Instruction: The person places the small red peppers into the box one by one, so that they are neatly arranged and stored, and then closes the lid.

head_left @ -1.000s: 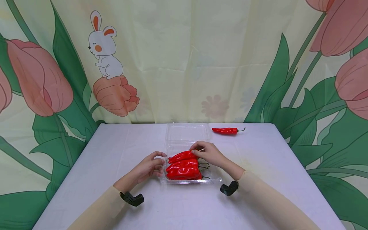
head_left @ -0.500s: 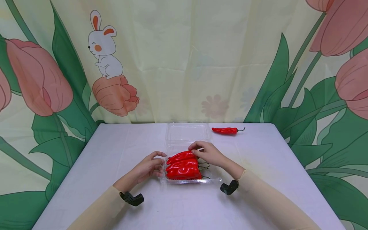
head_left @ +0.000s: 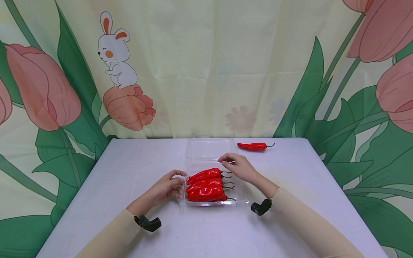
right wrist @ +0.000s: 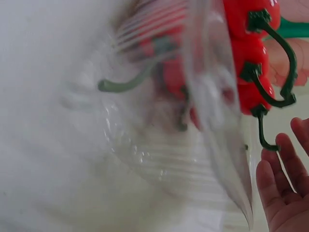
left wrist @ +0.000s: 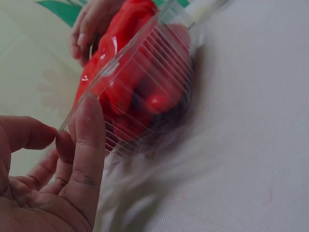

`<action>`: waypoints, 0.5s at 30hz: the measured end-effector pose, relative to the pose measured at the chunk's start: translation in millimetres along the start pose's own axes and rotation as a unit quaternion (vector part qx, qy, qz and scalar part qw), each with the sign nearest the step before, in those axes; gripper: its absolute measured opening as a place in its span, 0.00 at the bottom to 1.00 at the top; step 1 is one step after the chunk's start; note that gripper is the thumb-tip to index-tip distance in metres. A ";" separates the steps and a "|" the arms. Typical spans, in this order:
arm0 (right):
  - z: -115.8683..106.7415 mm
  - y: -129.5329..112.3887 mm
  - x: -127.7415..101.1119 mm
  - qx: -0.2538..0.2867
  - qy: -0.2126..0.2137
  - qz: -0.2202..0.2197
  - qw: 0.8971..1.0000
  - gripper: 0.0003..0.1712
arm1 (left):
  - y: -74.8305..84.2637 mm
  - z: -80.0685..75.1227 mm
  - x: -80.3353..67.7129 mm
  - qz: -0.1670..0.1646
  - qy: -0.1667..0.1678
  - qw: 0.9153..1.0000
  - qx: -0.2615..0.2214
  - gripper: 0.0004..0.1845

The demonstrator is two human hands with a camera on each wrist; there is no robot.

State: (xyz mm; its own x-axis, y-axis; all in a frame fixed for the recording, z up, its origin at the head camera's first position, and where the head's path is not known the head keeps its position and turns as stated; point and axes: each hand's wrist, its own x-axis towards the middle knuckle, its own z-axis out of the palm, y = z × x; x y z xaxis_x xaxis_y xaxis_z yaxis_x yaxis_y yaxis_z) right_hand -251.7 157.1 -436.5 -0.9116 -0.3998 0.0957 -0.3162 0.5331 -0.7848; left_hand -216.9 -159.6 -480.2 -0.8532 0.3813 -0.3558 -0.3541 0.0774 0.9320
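Note:
A clear plastic clamshell container (head_left: 238, 195) lies on the table with its lid (head_left: 209, 148) folded back. Several glossy red peppers (head_left: 206, 193) fill its base, green stems pointing right; more show through the ribbed wall in the wrist views. My left hand (head_left: 166, 188) pinches the container's left rim between thumb (left wrist: 87, 140) and finger. Over the container's back right side, my right hand (head_left: 238, 167) hovers with relaxed fingers, holding nothing. It is just behind the stems of the rearmost pepper (head_left: 206, 174).
A single red pepper (head_left: 253, 146) lies near the table's back edge, right of the lid. White cloth covers the table (head_left: 290, 215). Behind it hangs a curtain (head_left: 200, 71) printed with tulips and a rabbit.
My right hand has let go of the rearmost pepper and moved up and to the right, uncovering its stem. The left hand has stayed at the container's rim.

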 end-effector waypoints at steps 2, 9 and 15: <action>-4.5 1.5 0.3 -0.001 0.009 0.006 1.000 0.11 | -0.1 -0.1 0.2 0.000 0.000 1.000 -0.001 0.23; -21.7 5.8 1.9 -0.009 0.042 0.015 0.999 0.11 | 0.1 0.2 0.3 0.000 0.000 1.000 0.001 0.23; -34.3 12.8 3.0 -0.018 0.063 0.014 0.998 0.11 | 1.5 0.9 -1.6 0.000 0.001 1.000 0.002 0.23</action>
State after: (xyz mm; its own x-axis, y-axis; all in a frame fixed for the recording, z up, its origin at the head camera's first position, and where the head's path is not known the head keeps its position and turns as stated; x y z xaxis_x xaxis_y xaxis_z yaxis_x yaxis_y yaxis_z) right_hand -267.5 188.4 -425.2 -0.9452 -0.2885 0.1530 -0.2979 0.5698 -0.7659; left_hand -215.7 -159.2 -478.1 -0.8541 0.3801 -0.3550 -0.3521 0.0799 0.9326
